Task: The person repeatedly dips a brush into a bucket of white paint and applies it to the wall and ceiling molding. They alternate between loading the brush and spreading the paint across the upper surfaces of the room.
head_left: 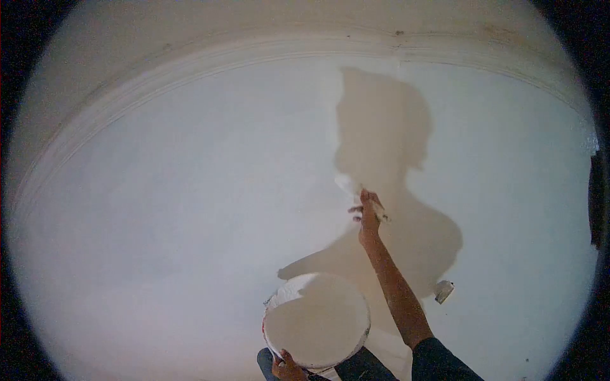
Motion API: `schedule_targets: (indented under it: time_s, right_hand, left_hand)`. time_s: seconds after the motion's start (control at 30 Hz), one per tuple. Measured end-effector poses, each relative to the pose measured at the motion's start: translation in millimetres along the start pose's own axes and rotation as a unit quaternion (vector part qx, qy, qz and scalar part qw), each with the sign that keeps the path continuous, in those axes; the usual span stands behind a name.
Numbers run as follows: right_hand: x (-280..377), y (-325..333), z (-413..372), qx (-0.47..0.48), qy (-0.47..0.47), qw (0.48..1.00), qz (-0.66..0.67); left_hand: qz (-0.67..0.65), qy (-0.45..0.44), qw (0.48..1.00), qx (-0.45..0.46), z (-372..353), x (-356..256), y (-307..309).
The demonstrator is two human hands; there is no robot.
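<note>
My right hand [370, 214] is closed around the handle of a paintbrush [344, 183]. Its pale, paint-covered head is against the white wall [210, 190], and part of the handle is hidden by my fingers. Low in the view is a round bucket [272, 303] with white paint [318, 324] inside and smears along its rim. My left hand [289, 368] grips the bucket's near left edge, with its fingers partly cut off by the frame. My shadow falls across the wall and over part of the paint.
A small box-like fitting [444, 291] sticks out from the wall right of my forearm. Moulding [267, 51] curves along the wall's top edge. A dark object [596, 200] stands at the far right. My dark-clothed legs [365, 365] are beneath the bucket.
</note>
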State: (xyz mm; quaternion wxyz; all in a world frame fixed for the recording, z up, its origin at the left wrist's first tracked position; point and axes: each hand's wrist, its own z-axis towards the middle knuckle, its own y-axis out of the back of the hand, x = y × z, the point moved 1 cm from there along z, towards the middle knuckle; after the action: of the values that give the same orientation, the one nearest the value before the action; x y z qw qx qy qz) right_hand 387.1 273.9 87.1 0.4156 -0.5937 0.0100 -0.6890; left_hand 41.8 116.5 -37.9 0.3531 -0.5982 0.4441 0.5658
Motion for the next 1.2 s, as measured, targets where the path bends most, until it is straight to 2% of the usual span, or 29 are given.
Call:
schedule_targets:
  time_s: [0.03,0.07,0.13,0.27,0.3,0.37,0.43,0.53,0.63,0.67,0.73,0.77,0.83,0.97,1.03,1.13,1.2]
  right_hand:
    - [-12.0,9.8,-5.8,-0.001,0.0,1.0,0.002]
    - [-22.5,20.1,-12.2,-0.013,-0.017,1.0,-0.002]
    - [-46.6,41.0,-23.2,-0.024,-0.035,0.999,-0.005]
    - [-86.4,77.6,-48.4,-0.043,-0.143,0.987,-0.058]
    - [-90.6,83.6,-53.0,-0.047,-0.185,0.978,-0.088]
    - [-88.2,89.9,-55.2,-0.056,-0.193,0.977,-0.074]
    - [-80.3,87.1,-50.7,-0.062,-0.201,0.976,-0.06]
    - [-6.7,40.7,-24.0,-0.051,-0.085,0.995,-0.004]
    - [80.1,-21.8,5.4,-0.005,0.027,0.996,0.083]
    - [104.1,-39.5,18.7,0.04,0.073,0.992,0.089]
    - [146.0,-77.8,40.3,0.097,0.148,0.978,0.109]
    - [163.3,-97.4,49.5,0.109,0.178,0.97,0.121]
    - [185.4,-129.6,71.8,0.123,0.207,0.963,0.117]
    - [191.1,-156.3,89.0,0.146,0.196,0.962,0.125]
    - [174.1,-152.2,91.4,0.159,0.162,0.971,0.078]
    - [134.8,-119.7,76.2,0.143,0.111,0.983,0.036]
    - [101.8,-88.3,55.8,0.137,0.101,0.985,0.011]
  left_hand:
    - [-0.011,-0.014,0.998,-0.055,-5.9,-12.9,-2.3]
    - [-0.012,-0.016,0.998,-0.054,-0.2,-4.9,-1.9]
    - [-0.164,0.041,0.985,0.021,14.0,22.0,-2.5]
    - [-0.133,0.028,0.991,0.005,4.0,15.9,-2.4]
    - [-0.146,0.038,0.988,0.031,3.2,11.1,-0.7]
    - [-0.158,0.049,0.985,0.056,2.9,0.6,0.1]
    - [-0.265,0.112,0.956,0.061,2.7,-5.5,-2.3]
    - [-0.226,0.106,0.966,0.067,9.1,16.9,0.8]
    - [-0.152,0.071,0.985,0.048,-10.8,-30.0,0.2]
    - [-0.151,0.071,0.985,0.046,-9.4,-25.0,0.8]
    - [-0.117,-0.013,0.992,0.039,-2.7,-10.0,4.8]
    - [-0.113,-0.01,0.993,0.036,-2.6,-7.7,7.4]
    - [-0.163,0.078,0.98,0.078,-5.3,-4.3,12.0]
    - [-0.082,0.031,0.992,0.09,-6.2,-9.0,13.8]
    - [-0.07,0.111,0.99,0.052,-12.4,-32.4,8.6]
    - [-0.141,0.07,0.985,0.065,-14.5,-34.3,5.8]
    - [-0.114,0.058,0.989,0.07,-0.7,-10.2,9.4]
